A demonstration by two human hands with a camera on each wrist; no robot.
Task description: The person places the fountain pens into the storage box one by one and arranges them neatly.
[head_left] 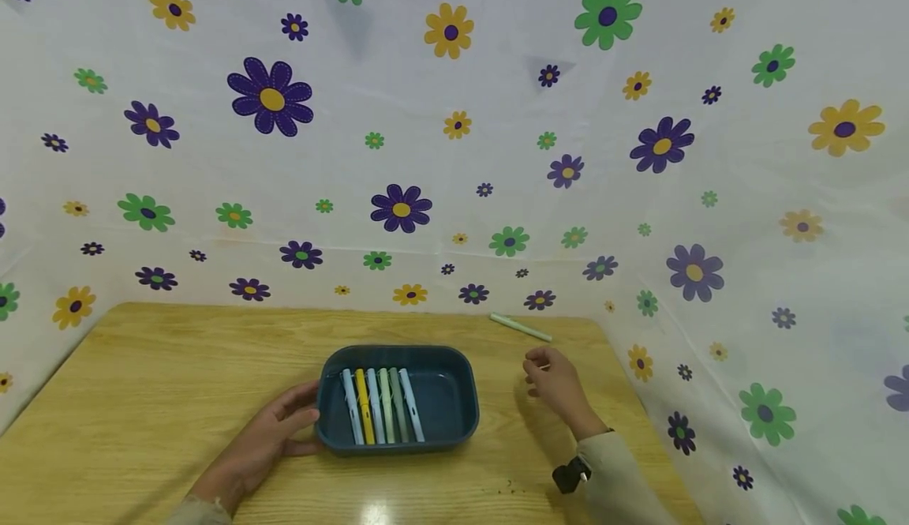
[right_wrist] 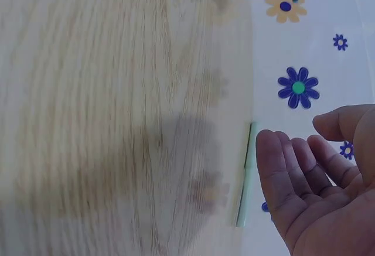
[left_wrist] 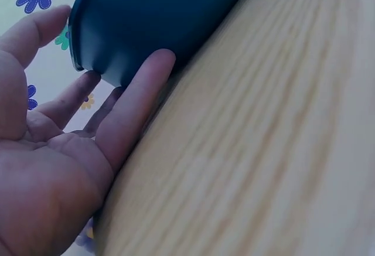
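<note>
A dark teal box (head_left: pixel 447 399) stands on the wooden table, with several pens (head_left: pixel 383 406) lying side by side in its left part: light blue, yellow, pale green and grey-green. My left hand (head_left: pixel 273 430) touches the box's left end; in the left wrist view its straight fingers (left_wrist: pixel 140 92) lie against the outer wall (left_wrist: pixel 146 27). To the right of the box, my right hand (head_left: pixel 557 383) hovers over the table with loosely bent fingers and nothing in them. Just beyond it lies a single pale green pen (head_left: pixel 521 327), also seen in the right wrist view beside the fingertips (right_wrist: pixel 270 142).
The wooden table (head_left: pixel 213 351) meets a white cloth wall (head_left: pixel 398 59) with printed flowers at the back, and the same cloth rises on both sides. A black band with a small device (head_left: pixel 570 475) sits on the right wrist. Small dark specks (head_left: pixel 507 489) mark the table's front.
</note>
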